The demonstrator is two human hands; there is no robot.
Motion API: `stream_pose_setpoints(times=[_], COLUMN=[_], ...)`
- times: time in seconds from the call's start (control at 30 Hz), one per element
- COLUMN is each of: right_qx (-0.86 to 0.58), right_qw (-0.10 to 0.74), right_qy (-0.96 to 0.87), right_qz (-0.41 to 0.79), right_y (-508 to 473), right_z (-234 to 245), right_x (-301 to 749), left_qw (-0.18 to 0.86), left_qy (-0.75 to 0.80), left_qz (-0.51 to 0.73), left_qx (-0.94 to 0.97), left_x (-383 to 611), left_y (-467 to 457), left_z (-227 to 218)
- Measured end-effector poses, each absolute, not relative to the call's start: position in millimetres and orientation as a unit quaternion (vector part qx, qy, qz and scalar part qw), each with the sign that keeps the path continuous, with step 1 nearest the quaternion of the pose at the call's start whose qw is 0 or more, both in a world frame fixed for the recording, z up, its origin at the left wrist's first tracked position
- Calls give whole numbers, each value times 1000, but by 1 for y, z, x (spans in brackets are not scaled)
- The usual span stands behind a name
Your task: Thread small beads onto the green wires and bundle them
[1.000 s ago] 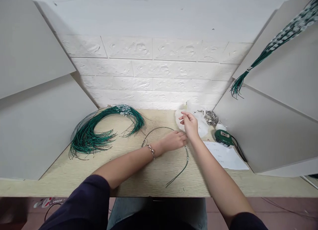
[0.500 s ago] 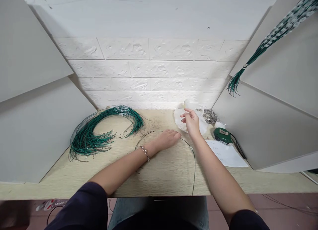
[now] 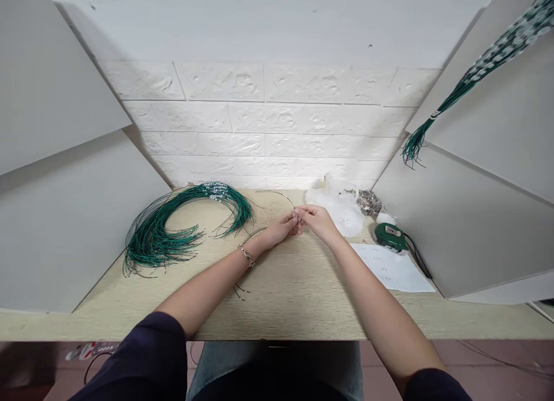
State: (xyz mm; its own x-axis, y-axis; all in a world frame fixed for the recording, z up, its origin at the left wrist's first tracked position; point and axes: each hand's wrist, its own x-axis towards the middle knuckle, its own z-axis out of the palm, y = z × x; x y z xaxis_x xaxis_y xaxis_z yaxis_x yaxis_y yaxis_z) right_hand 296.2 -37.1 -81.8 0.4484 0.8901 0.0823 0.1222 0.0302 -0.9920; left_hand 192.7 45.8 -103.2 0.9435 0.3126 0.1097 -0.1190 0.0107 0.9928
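Observation:
Over the middle of the table, my left hand and my right hand meet at the fingertips. Both pinch a thin dark green cord, whose one end curves up and to the left behind the fingers. Any small piece between the fingertips is hidden. More thin cord runs under my left wrist, and its pale-tipped ends show below the left forearm. Right of my hands lies a white sheet of plastic with tiny pale pieces on it.
A large bundle of green cords with white beads curves across the left side. Toward the right are a heap of small metal parts, a green tape measure and a paper with writing. Another cord bundle hangs along the right panel.
My right hand has come left from above the white plastic to meet my left hand. My left hand has lifted the cord, whose right part no longer lies on the table.

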Motion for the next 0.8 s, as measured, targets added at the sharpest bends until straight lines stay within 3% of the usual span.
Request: stream_pose_setpoints(times=[0.23, 0.43, 0.8], right_qx=[-662, -604, -530], right_qw=[582, 715, 766], right_qy=[-397, -296, -360], right_qz=[257, 190, 44], right_y=[-43, -50, -75], right_z=[-69, -26, 67], right_x=[303, 322, 324], left_qw=[577, 416, 313], left_qy=[60, 117, 87], left_qz=[123, 83, 66], left_qx=[805, 898, 943], left_x=[187, 179, 166], left_y=[55, 78, 86], left_z=[-88, -83, -74])
